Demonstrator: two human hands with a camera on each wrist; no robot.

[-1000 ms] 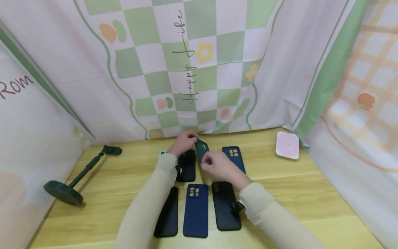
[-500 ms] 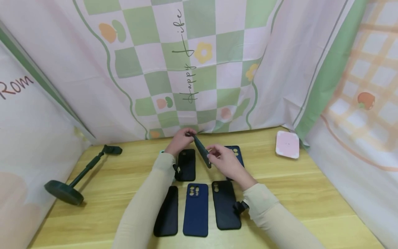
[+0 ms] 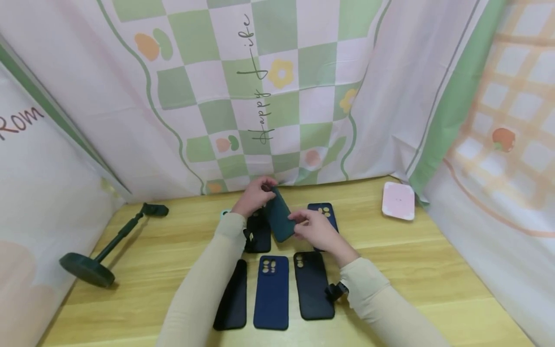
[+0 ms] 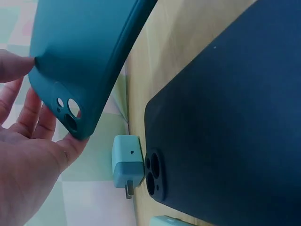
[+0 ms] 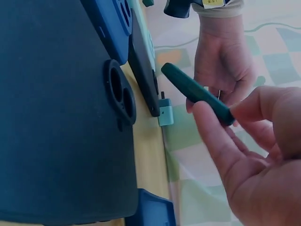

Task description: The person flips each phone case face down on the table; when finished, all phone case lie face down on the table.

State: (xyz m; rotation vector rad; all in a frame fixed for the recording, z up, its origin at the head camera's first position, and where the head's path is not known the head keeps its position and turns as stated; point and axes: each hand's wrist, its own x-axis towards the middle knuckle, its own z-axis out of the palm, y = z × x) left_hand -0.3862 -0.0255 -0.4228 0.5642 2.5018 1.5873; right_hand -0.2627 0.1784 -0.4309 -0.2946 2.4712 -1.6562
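A dark green phone case [image 3: 279,219] is held tilted above the table between both hands. My left hand [image 3: 255,196] grips its far end; in the left wrist view the thumb lies on one face beside the camera holes and fingers reach behind. My right hand [image 3: 318,232] pinches the case's near right edge between thumb and fingers, and the right wrist view shows the green case [image 5: 195,90] nearly edge-on. Just left of it lies a black phone case [image 3: 260,236], partly covered by my left hand. Behind my right hand is a blue phone case [image 3: 329,217].
Nearer me, a black case [image 3: 235,299], a blue case [image 3: 271,294] and another black case [image 3: 315,289] lie in a row. A mint charger plug [image 4: 128,160] sits at the back. A dark stand [image 3: 125,233] is left, a pink square item [image 3: 399,201] right.
The green case has turned from edge-on to show its broad face and its near end has swung left. Both hands stay on it; the right hand's hold has shifted along the edge.
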